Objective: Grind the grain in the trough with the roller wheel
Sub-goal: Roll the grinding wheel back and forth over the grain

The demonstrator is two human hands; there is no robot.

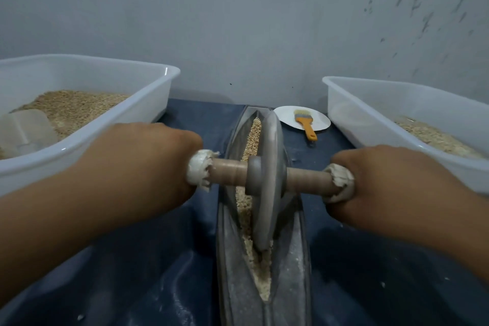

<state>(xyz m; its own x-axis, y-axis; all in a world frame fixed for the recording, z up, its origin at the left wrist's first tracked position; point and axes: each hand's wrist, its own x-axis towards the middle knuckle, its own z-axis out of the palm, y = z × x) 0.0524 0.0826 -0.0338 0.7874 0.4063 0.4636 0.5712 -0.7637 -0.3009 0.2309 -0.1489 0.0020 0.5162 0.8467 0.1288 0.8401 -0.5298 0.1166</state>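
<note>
1. Head view looks down at our 2 hands on the axle of the roller wheel (267, 180), which stands upright on its edge in the trough (293, 259).
2. Our left hand (148, 167) is curled round the left end of the wooden handle (229, 171), over a white cloth wrapping (199, 171) that shows just past the knuckles.
3. Our right hand (383, 180) grips the right end in the same way, also over a wrapped cloth.
4. We see the grain (252, 140) lying along the groove of the trough, whole kernels at the far end and paler, broken meal near the wheel's rim and at the near end.
5. The trough runs away from us down the middle of a dark blue sheet (158, 272), dusted with pale flour on its sides.
6. On our left sits a white tub (111, 135) holding grain and a clear scoop (26, 130).
7. On our right sits a second white tub (370, 114), with coarser pale meal in it.
8. Beyond the trough, a white plate (285, 116) carries a brush (305, 124) with an orange handle.
9. A grey wall (238, 21) stands behind everything.
</note>
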